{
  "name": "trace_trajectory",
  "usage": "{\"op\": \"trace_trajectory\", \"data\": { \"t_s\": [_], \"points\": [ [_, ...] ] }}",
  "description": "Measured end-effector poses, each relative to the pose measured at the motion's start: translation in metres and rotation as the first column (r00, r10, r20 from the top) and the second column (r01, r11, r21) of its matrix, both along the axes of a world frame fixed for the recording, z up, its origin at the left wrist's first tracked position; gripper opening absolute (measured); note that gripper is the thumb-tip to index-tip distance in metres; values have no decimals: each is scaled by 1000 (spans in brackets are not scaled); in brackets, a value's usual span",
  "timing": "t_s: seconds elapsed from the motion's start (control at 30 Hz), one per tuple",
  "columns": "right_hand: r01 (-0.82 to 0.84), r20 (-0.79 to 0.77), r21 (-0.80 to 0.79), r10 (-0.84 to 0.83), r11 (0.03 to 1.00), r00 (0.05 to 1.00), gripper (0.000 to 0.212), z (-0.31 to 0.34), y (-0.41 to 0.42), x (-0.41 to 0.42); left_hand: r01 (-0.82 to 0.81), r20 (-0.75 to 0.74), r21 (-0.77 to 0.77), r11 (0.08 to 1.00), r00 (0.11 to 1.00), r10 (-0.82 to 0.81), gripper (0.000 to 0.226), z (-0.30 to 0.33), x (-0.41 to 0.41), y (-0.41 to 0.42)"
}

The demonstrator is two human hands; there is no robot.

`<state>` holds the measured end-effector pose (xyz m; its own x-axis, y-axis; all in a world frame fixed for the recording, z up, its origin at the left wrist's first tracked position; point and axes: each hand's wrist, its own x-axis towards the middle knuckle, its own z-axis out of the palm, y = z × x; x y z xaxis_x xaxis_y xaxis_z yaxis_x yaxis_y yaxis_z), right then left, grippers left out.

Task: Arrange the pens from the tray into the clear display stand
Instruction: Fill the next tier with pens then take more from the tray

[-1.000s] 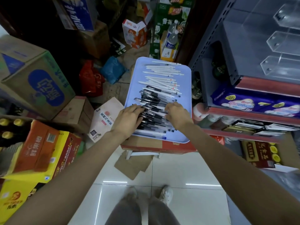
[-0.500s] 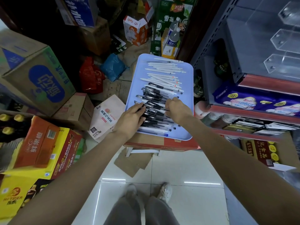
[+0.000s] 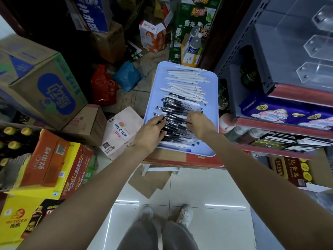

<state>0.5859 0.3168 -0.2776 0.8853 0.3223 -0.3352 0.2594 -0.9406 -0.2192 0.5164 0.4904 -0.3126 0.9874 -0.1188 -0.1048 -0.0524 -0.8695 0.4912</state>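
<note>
- step in hand: gathering. both hands are down in the pale blue tray, which sits on a red carton beside the shelving.
- left hand lies over the left ends of the black pens, fingers spread and laid on them rather than wrapped round.
- right hand rests on the right ends of the same heap with fingers bent; whether it pinches any pen cannot be told, as the fingertips are hidden.
- no pen is lifted yet; all remain in the tray.
- clear display stand stands on the upper shelf to the right, well apart from the tray; 3 of its compartments show and none holds a pen.
- next move, as judged: close both hands on a bundle, square its ends, lift and carry it up and right to a compartment.
- count: 1 tray, 1 stand, 2 groups of pens. white pens at the far end, roughly 15; black pens overlap too closely to count, likely 20 or more.
</note>
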Motion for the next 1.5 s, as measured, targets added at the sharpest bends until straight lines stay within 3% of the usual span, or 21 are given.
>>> {"op": "trace_trajectory", "data": {
  "t_s": [0.3, 0.47, 0.53, 0.6, 0.7, 0.87, 0.97, 1.13, 1.27, 1.37, 1.5],
  "points": [
    [40, -55, 107, -34, 993, 998, 13, -5, -6, 2, -23, -54, -50, 998, 998, 21, 46, 2, 2, 0],
    [106, -24, 190, -104, 976, 994, 11, 3, -8, -5, -152, -75, -241, 959, 988, 138, 44, 14, 8, -5],
    [226, -66, 368, -217, 902, 974, 10, 12, -11, -8, -223, -64, -352, 909, 975, 214, 39, 26, 11, -12],
    [333, -158, 560, -297, 758, 942, 15, 26, -16, -11, -303, -108, -477, 825, 952, 287, 35, 45, 17, -25],
    [372, -251, 743, -283, 556, 925, 10, 55, -31, -12, -258, -148, -671, 695, 965, 215, 17, 79, 36, -50],
    [276, -133, 804, -293, 526, 947, 19, 108, -83, 4, -138, -24, -737, 662, 984, 179, 44, 136, 74, -116],
    [240, -31, 771, -342, 589, 939, 19, 140, -134, 30, -51, 89, -686, 726, 984, 154, 51, 165, 100, -158],
    [73, 65, 878, -268, 473, 961, 26, 195, -232, 76, 118, 243, -331, 936, 969, -36, 43, 213, 144, -239],
    [-4, 115, 896, -224, 444, 968, 19, 223, -300, 111, 188, 284, -138, 973, 948, -143, 31, 244, 172, -304],
    [-22, 116, 916, -212, 401, 970, 20, 235, -343, 137, 112, 358, -133, 985, 932, -57, 28, 257, 191, -333],
    [33, 64, 969, -381, 244, 922, 20, 234, -385, 164, -211, 501, -50, 976, 840, 207, 29, 260, 208, -337]
  ]
}}
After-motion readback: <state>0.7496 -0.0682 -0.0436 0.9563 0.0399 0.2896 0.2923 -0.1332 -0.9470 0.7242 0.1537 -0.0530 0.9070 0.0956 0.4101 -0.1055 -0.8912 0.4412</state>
